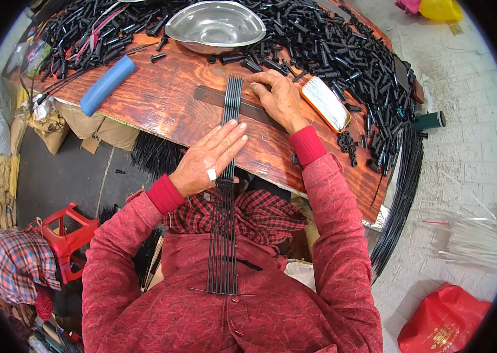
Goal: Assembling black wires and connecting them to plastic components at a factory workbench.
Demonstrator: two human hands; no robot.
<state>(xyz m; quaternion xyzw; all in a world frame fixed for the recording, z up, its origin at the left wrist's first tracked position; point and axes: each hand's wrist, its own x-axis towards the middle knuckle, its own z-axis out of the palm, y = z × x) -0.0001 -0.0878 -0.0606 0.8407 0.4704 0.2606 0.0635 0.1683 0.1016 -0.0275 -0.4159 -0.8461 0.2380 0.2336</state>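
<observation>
- Black rods point(233, 97), a thin, roughly parallel bundle, run from the table point(163, 112) at mid-picture down over the lap to the front of the red jacket point(183, 317).
- Far left, a red stool point(78, 238) stands beside the table, down at floor level.
- Next, a blue cylinder point(108, 85) lies slantwise near the table's edge, well apart from the bundle.
- Left hand point(210, 156): open and flat, its straight fingers together across the rods near the table's edge. This looks like a lining-up step, the rods being pressed side by side.
- Under the rods' far part, a dark flat strip point(208, 96) lies crosswise; beyond their tips sits a shiny metal bowl point(216, 29).
- Right hand point(280, 101): fingers bent, thumb and forefinger beside the far ends. Whether they pinch a rod, I cannot tell.
- As I judge it, the next move calls for steady pressure from the left while the right evens the tips without letting any rod cross.
- Further right, an orange-edged pale block point(326, 105) lies near the right hand, with small black tubular pieces point(351, 53) heaped beyond it.
</observation>
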